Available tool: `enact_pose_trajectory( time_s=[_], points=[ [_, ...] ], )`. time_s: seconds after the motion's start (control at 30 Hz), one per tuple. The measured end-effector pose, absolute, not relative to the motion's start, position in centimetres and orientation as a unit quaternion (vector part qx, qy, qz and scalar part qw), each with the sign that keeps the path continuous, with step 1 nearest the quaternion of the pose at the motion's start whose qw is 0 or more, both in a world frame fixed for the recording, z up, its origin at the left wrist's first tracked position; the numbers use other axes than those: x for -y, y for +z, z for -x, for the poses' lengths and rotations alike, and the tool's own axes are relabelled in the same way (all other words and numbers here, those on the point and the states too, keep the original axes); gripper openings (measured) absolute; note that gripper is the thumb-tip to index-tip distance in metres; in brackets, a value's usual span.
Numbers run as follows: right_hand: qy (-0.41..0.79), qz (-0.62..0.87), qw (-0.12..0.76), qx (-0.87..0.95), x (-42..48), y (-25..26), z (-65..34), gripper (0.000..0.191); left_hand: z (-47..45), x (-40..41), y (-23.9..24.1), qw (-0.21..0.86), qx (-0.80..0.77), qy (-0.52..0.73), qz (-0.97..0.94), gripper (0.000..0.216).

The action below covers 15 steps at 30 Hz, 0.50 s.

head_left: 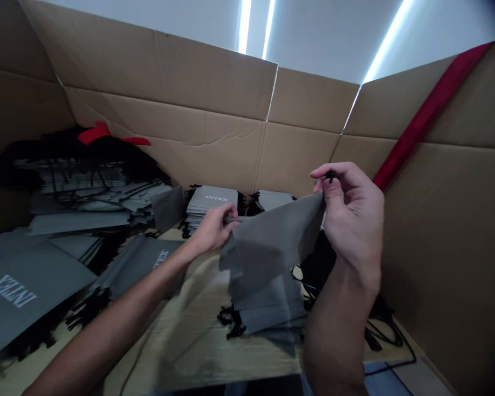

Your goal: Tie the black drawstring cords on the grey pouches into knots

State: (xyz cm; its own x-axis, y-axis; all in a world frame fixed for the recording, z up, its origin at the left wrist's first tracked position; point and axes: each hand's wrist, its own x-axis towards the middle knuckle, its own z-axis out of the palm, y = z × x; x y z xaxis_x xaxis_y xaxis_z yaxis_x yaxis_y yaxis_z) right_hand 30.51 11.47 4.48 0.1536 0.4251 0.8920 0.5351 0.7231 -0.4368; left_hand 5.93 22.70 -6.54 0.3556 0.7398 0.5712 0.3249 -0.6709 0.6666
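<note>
A grey fabric drawstring bag (272, 231) is stretched between my two hands above the table. My left hand (215, 226) pinches its left top corner. Raised higher, my right hand (350, 212) closes thumb and fingers on the right corner, where a bit of black cord shows. Beneath the held bag lies a pile of similar grey bags (268, 322), with black cord ends sticking out at its left. Behind my left hand stands a neat stack of grey bags (208, 198) printed INTEX, and a second stack (274, 199) sits to its right.
At left is a large heap of grey bags (80, 217) with black cords and a red strip (94, 133) on top. More INTEX bags (33, 286) lie nearer. Cardboard walls (214, 121) enclose the table (198, 330). Black cord (390, 330) lies at right.
</note>
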Motion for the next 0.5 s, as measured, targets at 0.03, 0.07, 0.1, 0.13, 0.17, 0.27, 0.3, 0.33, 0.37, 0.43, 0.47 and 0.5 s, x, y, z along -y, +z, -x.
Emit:
enact_pose_trajectory(
  time_s=[0.03, 0.07, 0.1, 0.13, 0.17, 0.27, 0.3, 0.33, 0.37, 0.43, 0.47, 0.5],
  points=[
    [-0.037, 0.373, 0.659, 0.652, -11.1, 4.5, -30.3, 0.015, -5.4, -22.4, -5.3, 0.217, -0.335, 0.48, -0.781, 0.024],
    [-0.028, 0.376, 0.653, 0.656, -10.8, 4.5, -30.1, 0.011, -4.9, -21.9, -4.2, 0.209, -0.333, 0.501, -0.771, 0.028],
    [-0.016, 0.379, 0.644, 0.664, -10.5, 4.5, -29.7, 0.007, -4.5, -21.2, -3.3, 0.206, -0.328, 0.519, -0.762, 0.033],
    [-0.005, 0.381, 0.63, 0.676, -10.3, 4.5, -29.3, 0.006, -4.3, -20.3, -2.4, 0.202, -0.323, 0.537, -0.753, 0.037],
    [0.005, 0.388, 0.611, 0.69, -10.1, 4.5, -28.8, 0.007, -4.2, -19.3, -1.7, 0.198, -0.316, 0.552, -0.746, 0.039],
    [-0.002, 0.388, 0.566, 0.728, -9.9, 4.3, -27.3, 0.011, -4.1, -16.2, -0.4, 0.192, -0.279, 0.598, -0.727, 0.031],
    [-0.019, 0.383, 0.554, 0.739, -9.9, 4.2, -26.9, 0.014, -4.0, -15.3, -0.1, 0.178, -0.279, 0.597, -0.731, 0.024],
    [-0.037, 0.378, 0.541, 0.75, -9.9, 4.2, -26.5, 0.017, -4.0, -14.6, 0.1, 0.155, -0.28, 0.594, -0.739, 0.015],
    [-0.053, 0.374, 0.528, 0.76, -9.9, 4.1, -26.2, 0.018, -3.9, -14.1, 0.3, 0.124, -0.281, 0.589, -0.747, 0.008],
    [-0.066, 0.363, 0.501, 0.783, -10.1, 4.0, -25.7, 0.017, -3.6, -13.4, 0.5, 0.072, -0.277, 0.583, -0.761, 0.016],
    [-0.062, 0.356, 0.488, 0.795, -10.1, 3.9, -25.6, 0.016, -3.5, -13.2, 0.5, 0.06, -0.273, 0.584, -0.762, 0.022],
    [-0.056, 0.348, 0.477, 0.805, -10.3, 3.8, -25.5, 0.016, -3.5, -13.1, 0.6, 0.063, -0.273, 0.588, -0.759, 0.025]
  ],
)
